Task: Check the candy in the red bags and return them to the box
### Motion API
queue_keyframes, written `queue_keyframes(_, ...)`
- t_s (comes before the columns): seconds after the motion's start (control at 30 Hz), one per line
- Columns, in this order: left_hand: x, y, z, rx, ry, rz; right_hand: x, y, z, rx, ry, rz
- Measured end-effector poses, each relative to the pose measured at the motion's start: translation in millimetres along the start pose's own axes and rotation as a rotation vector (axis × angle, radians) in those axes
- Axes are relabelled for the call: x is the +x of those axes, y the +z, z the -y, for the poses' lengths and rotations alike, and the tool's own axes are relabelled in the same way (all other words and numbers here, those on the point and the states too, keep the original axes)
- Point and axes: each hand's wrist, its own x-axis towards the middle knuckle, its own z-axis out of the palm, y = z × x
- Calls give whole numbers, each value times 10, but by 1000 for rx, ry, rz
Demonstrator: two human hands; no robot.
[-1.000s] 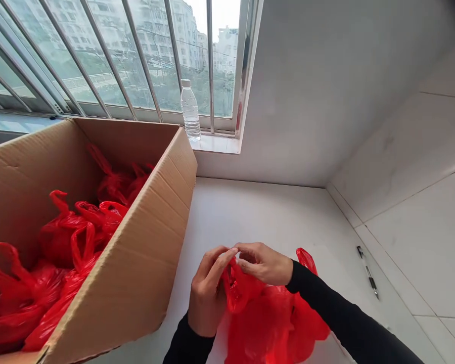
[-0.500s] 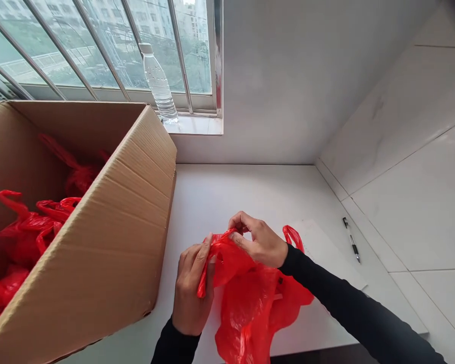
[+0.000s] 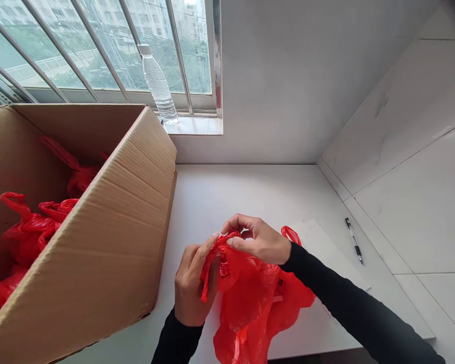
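A red plastic bag point(image 3: 246, 308) lies crumpled on the white tabletop, its lower part reaching the front edge. My left hand point(image 3: 194, 283) is closed on the bag's gathered left end, with a strip of plastic hanging beside the thumb. My right hand point(image 3: 260, 240) pinches the top of the same gathered part between thumb and fingers, close to the left hand's fingertips. One loop handle of the bag sticks up behind my right wrist. Something dark shows through the plastic under the right forearm; I cannot make out what it is.
A tall open cardboard box point(image 3: 136, 222) stands at the left, with several tied red bags point(image 3: 30, 232) inside. A water bottle point(image 3: 160, 88) is on the window sill point(image 3: 197, 125). A pen point(image 3: 354, 241) and a white sheet point(image 3: 326, 253) lie to the right, near the tiled wall.
My right hand has shifted slightly left along the bag's top. The gathered plastic between the hands has opened a little, showing a crumpled shiny fold. The left hand has turned slightly.
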Motion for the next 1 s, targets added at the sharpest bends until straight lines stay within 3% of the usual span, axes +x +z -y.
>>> queue_keyframes(0.33,-136,81,4,40,-78,44,-67,-9,33,-135,1,-139)
queue_keyframes(0.47,-212,59,-4,41,-168,30,-83,-85,31,-236,-101,-235)
queue_keyframes(0.6,-589,-20,202,181,-218,52,-80,-329,-283,-271,18,-414)
queue_keyframes(0.73,-879,15,334,256,-272,114,-109,-346,-576,-267,122,-446)
queue_keyframes(0.9,-638,208,73,188,-201,195,-221,-129,-305,-221,50,-363)
queue_keyframes(1.0,-424,264,-47,215,-259,199,-453,-183,-168,-282,101,-396)
